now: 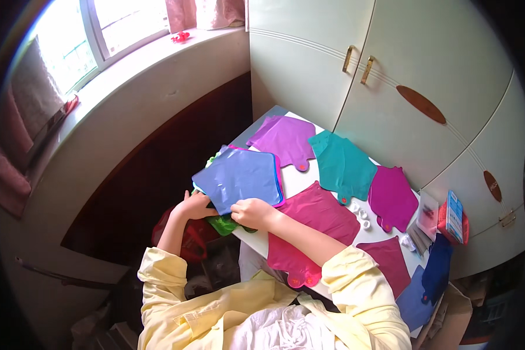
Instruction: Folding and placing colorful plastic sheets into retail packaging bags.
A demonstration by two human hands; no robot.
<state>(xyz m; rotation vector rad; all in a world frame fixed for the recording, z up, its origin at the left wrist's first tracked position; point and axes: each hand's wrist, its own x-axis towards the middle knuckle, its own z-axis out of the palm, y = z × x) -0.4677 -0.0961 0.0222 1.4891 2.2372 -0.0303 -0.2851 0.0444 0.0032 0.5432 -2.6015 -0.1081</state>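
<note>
White table [300, 181] beside cream cupboards. Both hands grip near edge of blue pouch [239, 175] atop stack at table's left: left hand [193, 205], right hand [252, 212]. Magenta pouch [318, 213] just right.

A white table [300, 182] carries flat coloured pouches. A blue-topped stack [239, 177] lies under both hands; purple [286, 139], teal [343, 166] and magenta [392, 198] pouches lie beyond the right hand [252, 212].

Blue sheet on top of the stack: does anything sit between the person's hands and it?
Nothing visible does. The left hand and the right hand both already touch the near edge of the blue sheet, which lies uppermost on the stack at the table edge.
</note>
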